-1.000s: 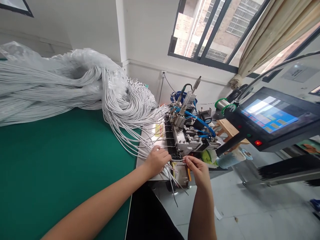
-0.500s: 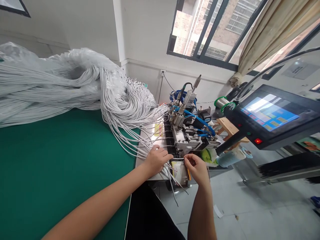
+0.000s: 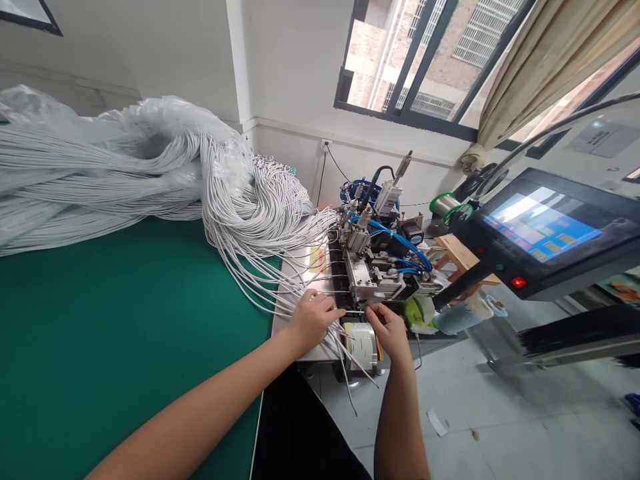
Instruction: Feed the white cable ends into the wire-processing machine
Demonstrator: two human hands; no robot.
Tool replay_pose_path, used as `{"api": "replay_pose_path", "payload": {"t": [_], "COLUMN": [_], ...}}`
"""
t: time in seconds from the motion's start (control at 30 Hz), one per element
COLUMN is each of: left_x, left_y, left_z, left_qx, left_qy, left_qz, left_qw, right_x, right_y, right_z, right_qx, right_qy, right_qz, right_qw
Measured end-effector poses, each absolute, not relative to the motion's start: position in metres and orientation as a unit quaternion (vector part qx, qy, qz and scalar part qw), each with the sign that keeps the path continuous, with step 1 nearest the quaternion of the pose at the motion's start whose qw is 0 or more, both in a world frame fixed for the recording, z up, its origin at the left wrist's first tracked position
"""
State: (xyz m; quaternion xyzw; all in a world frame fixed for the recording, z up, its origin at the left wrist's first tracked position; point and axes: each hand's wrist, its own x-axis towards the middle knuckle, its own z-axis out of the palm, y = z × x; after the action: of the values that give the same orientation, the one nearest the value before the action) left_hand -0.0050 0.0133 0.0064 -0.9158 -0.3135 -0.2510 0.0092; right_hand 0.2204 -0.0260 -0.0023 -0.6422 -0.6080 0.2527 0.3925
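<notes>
Green table (image 3: pixel 125 320) bearing a mass of white cables (image 3: pixel 150 173) that fans toward the machine (image 3: pixel 380 267). One cable (image 3: pixel 353 312) lies roughly horizontal, its long axis running left to right, tip pointing right at the machine's front edge. Left hand (image 3: pixel 313 320) curled, pressing the cable ends; right hand (image 3: pixel 390 330) apparently pinches the tip, fingers closed.

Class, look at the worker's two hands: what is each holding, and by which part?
Left hand grips white cables near their ends; right hand pinches one cable's tip at the machine.
</notes>
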Motion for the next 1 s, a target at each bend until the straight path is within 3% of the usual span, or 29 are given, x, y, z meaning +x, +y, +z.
{"api": "replay_pose_path", "payload": {"t": [0.53, 1.0], "left_x": [-0.004, -0.003], "left_y": [0.014, 0.013], "left_z": [0.005, 0.006], "left_qx": [-0.913, -0.913], "left_qy": [-0.328, -0.332], "left_qz": [-0.242, -0.235], "left_qw": [-0.013, -0.038], "right_x": [0.216, 0.217], "right_y": [-0.017, -0.012], "right_z": [-0.022, -0.034], "right_qx": [-0.598, -0.566], "right_qy": [-0.551, -0.415], "right_qz": [0.339, 0.509], "right_qw": [0.473, 0.498]}}
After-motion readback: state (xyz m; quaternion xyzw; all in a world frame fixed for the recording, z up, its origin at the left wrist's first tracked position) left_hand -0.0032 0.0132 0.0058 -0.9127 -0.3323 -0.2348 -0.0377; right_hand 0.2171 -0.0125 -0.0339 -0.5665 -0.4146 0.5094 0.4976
